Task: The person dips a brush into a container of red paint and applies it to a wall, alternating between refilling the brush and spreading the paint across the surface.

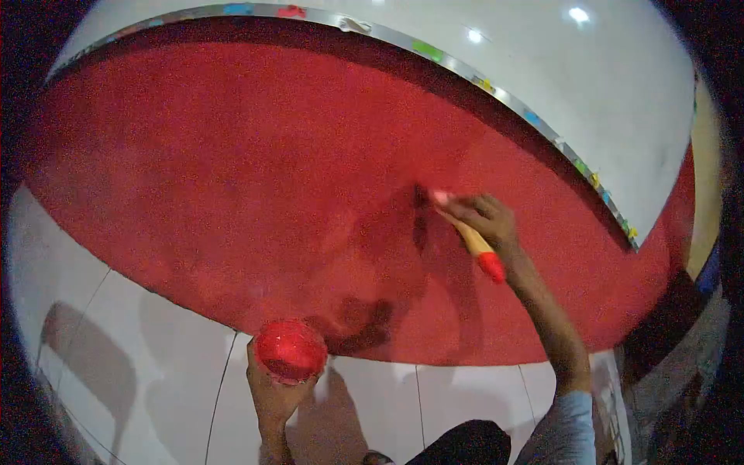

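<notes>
My left hand (280, 399) is wrapped round a small container of red paint (290, 351), its open top facing me in front of the white tiles. Glossy red coats the inside. At the centre right, my right hand (484, 217) grips a paintbrush (474, 241) by its wooden handle, whose rear end is red. The brush head is mostly hidden by the fingers and lies close to the red wall surface (256, 170). Whether the bristles touch it I cannot tell. Darker patches and arm shadows show on the red around the hand.
A whiteboard (535, 77) with a metal edge (504, 94) hangs above the red area. Several coloured bits cling to that edge. White floor tiles (170, 333) run along the bottom of the red. My dark-clothed knee (469, 443) shows at the lower edge.
</notes>
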### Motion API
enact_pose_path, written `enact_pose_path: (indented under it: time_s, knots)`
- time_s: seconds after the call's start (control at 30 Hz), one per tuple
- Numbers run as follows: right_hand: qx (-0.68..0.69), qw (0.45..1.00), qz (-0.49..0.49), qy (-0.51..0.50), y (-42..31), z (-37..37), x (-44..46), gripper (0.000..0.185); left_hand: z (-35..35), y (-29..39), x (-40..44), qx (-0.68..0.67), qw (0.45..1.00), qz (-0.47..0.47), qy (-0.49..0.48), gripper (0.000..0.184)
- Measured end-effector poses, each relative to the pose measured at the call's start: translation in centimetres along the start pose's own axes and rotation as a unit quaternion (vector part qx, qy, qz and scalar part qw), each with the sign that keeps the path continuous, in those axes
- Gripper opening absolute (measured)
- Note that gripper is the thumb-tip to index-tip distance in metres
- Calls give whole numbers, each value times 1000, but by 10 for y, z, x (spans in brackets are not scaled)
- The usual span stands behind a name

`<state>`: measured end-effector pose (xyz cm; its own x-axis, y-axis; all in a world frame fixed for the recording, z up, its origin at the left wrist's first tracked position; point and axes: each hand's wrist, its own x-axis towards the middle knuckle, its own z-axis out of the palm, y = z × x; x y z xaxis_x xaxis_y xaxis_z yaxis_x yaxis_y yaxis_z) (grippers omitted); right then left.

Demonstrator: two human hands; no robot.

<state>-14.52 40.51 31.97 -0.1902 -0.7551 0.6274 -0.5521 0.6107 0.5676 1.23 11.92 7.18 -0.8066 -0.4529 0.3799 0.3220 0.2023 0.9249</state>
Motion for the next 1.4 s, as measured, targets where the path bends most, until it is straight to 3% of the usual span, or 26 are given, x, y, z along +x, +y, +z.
enact_pose_path:
  time_s: [0.1,0.17,0.27,0.3,0.33,0.4,0.47,0.53,0.6,0.67,0.7,0.8,0.83,0.87,0.9,0.93,1.0,1.07,1.13,1.2,1.33,1.4]
  knots:
    - [165,959,174,154,21,8,26,25,2,0,-1,29,999,-14,9,92]
    - [18,967,20,252,34,-9,72,24,4,-2,-1,14,1000,-9,16,93]
    - [-34,995,-10,95,15,14,47,23,4,6,3,21,1000,6,22,95]
    - [61,995,-40,71,-4,25,32,18,2,11,3,29,999,10,26,96]
    - [117,993,-23,-20,-28,31,16,13,-2,16,1,31,999,3,15,95]
    - [185,953,185,-152,-40,29,16,17,-10,21,1,39,999,-3,-6,95]
    - [103,917,279,-266,-42,5,53,18,-10,7,4,-2,1000,-18,3,94]
    - [-39,992,116,-6,-22,-2,111,14,-12,3,0,-10,999,-40,11,94]
    - [-64,962,-48,261,0,28,96,10,-13,8,4,2,999,-42,23,94]
    - [-75,978,-61,185,52,76,47,8,-16,11,7,-2,1000,-14,26,93]
    - [-87,992,-60,64,-23,59,45,14,-20,12,8,-9,1000,6,28,93]
    - [129,987,-60,-70,-100,93,-31,26,-26,24,9,0,999,-51,16,91]
    - [129,980,-120,-92,-117,92,-33,24,-27,22,12,-8,999,-46,27,91]
    - [66,974,36,-214,-120,94,-16,21,-29,20,14,-13,998,-41,39,91]
    - [2,924,192,-330,-120,93,11,18,-31,16,15,-16,998,-40,48,90]
    - [41,930,214,-297,-109,81,28,17,-32,14,13,-20,998,-43,52,90]
    - [113,986,117,-35,-63,61,65,14,-30,8,6,-32,996,-56,53,90]
    - [93,981,21,167,-15,45,107,12,-31,3,5,-43,996,-56,51,87]
    - [29,969,-37,244,13,51,124,10,-33,4,7,-49,996,-54,53,83]
    - [-19,980,-74,185,-1,86,102,15,-34,9,6,-46,996,-61,54,78]
    - [58,987,-110,-101,-137,162,-32,44,-35,-3,-3,-10,997,-58,59,74]
    - [207,957,-5,-203,-184,141,-49,33,-34,-5,-4,-33,996,-43,67,70]
